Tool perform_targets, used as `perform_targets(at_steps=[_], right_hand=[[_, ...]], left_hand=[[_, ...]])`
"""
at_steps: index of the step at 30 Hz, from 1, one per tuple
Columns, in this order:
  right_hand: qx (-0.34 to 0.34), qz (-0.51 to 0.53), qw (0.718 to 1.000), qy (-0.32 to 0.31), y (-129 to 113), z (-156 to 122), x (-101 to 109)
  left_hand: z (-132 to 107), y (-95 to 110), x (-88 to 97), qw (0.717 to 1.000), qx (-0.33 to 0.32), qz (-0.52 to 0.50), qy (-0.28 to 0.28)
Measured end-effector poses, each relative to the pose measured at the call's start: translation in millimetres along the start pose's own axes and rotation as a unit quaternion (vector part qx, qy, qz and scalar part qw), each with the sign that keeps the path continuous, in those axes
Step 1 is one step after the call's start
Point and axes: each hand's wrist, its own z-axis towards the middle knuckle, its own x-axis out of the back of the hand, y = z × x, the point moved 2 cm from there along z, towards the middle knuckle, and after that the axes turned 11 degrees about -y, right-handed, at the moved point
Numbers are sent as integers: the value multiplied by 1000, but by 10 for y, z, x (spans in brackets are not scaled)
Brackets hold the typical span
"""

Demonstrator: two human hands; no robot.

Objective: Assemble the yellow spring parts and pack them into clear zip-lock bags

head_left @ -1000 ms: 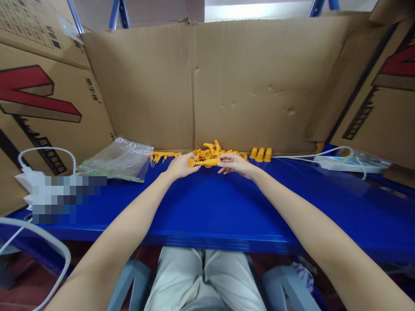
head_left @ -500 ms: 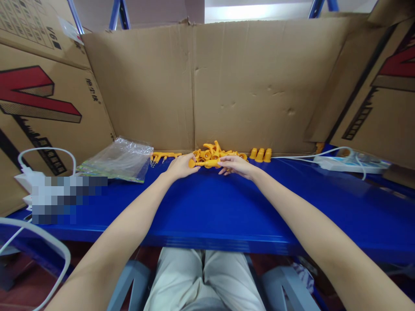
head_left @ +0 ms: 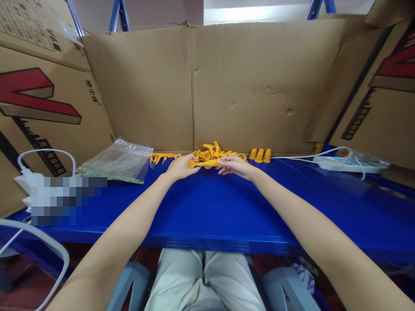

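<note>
Between my two hands lies a yellow-orange plastic piece [head_left: 210,164] with a round disc at its left end, a narrow neck and a thicker body. My left hand [head_left: 182,167] pinches the disc end between thumb and fingers. At the other end, my right hand [head_left: 236,166] has its fingertips closed on the body. Just behind them is a heap of yellow plastic parts [head_left: 214,150], some cup-shaped and some branched. Left of it, several yellow handles with metal spirals [head_left: 162,156] lie in a row. Yellow caps [head_left: 260,155] stand on the right.
A clear plastic bag [head_left: 121,162] lies on the blue table [head_left: 210,207] at left. Cardboard [head_left: 253,86] walls the back and sides. A white power strip [head_left: 350,164] with cables sits at right. A white charger [head_left: 29,179] and cable are at far left.
Both hands keep almost the same place and grip on the yellow plastic piece. The view has shifted very slightly.
</note>
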Motion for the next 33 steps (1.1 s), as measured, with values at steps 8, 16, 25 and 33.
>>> perform_targets(at_steps=[8,16,25,33], right_hand=[[16,55,998,20,-26,9,-28],[224,-10,965,135,-391,32,91],[254,-376,861,228,-464,418,-2],[41,-655,734,174,-240,557,-223]], left_hand=[[0,1,-8,1000,-2,-14,-2],[1,-45,0,998,1,-63,18],[32,-66,-93,996,-14,1,-88],[50,-65,-127,994,-24,-2,-105]])
